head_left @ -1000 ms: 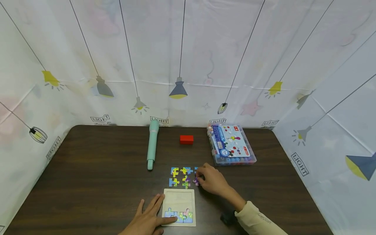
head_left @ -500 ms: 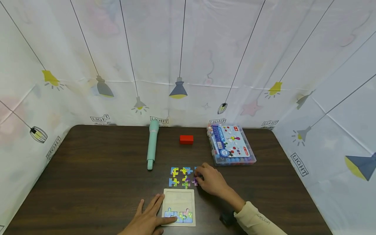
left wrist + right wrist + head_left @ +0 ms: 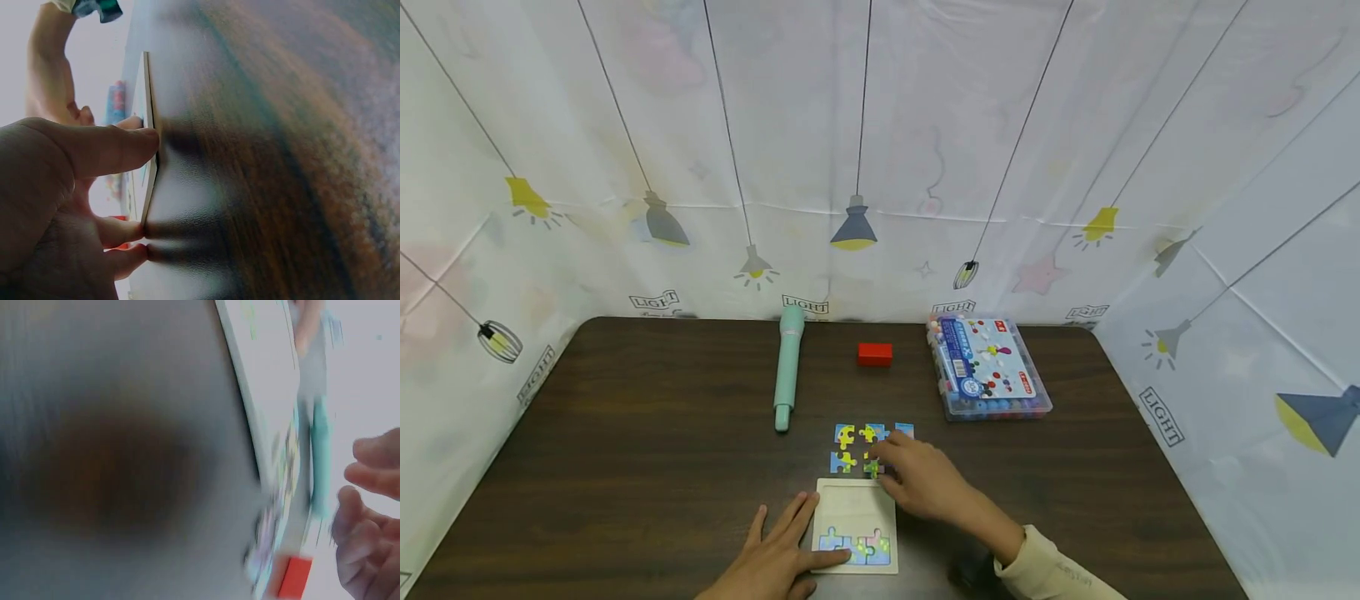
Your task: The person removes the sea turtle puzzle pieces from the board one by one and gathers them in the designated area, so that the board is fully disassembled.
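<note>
A pale wooden puzzle tray [image 3: 854,507] lies near the front of the dark table, joined jigsaw pieces [image 3: 877,548] along its lower part. My left hand [image 3: 775,550] rests spread at the tray's left side, one finger reaching over the lower pieces and others along the edge. Behind the tray lie several loose jigsaw pieces, among them a blue-and-yellow one [image 3: 844,435]. Over the right part of these reaches my right hand [image 3: 925,477], fingers slightly bent, hiding some pieces. The right wrist view shows its fingers [image 3: 365,550] with no piece between them.
A mint-green stick-like object [image 3: 787,367] lies behind the pieces to the left. Farther back are a red block [image 3: 875,355] and a clear plastic box [image 3: 990,367] with a printed label. A lamp-patterned curtain [image 3: 880,150] hangs behind the table.
My right hand has moved left and slightly nearer, from the right column of loose pieces to over the middle ones. The left hand stays on the tray.
</note>
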`<state>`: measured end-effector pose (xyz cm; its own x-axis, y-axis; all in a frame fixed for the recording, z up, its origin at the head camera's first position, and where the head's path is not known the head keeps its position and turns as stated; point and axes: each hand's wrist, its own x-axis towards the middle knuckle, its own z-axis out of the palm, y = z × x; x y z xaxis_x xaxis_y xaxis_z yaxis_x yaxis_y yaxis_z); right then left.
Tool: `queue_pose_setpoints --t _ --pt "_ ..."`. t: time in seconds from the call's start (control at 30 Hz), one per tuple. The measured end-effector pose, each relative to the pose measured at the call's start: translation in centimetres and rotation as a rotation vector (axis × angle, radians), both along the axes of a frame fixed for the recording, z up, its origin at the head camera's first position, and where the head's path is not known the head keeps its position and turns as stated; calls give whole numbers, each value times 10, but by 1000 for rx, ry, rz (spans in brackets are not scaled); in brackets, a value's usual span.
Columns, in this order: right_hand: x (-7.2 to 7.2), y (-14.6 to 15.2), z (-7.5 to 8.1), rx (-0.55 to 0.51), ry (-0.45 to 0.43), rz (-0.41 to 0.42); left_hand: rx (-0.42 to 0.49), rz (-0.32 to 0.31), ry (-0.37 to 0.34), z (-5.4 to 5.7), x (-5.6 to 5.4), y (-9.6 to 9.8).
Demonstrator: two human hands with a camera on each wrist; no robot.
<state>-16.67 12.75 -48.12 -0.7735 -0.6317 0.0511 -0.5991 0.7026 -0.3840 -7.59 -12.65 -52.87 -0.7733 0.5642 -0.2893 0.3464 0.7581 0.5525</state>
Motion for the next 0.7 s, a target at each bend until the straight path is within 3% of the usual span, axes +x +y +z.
queue_pose_setpoints --t 0.13,0.27,0.43,0.7 --pt "23 -19 -1 102 -72 121 -3 -10 24 0 1 -1" --pt "39 -32 -5 169 -59 212 -3 -27 61 -1 2 -1" --pt "47 -39 -9 217 10 255 5 -37 85 -3 3 -1" --pt "55 -41 -18 171 -18 298 29 -33 85 -5 4 -3"
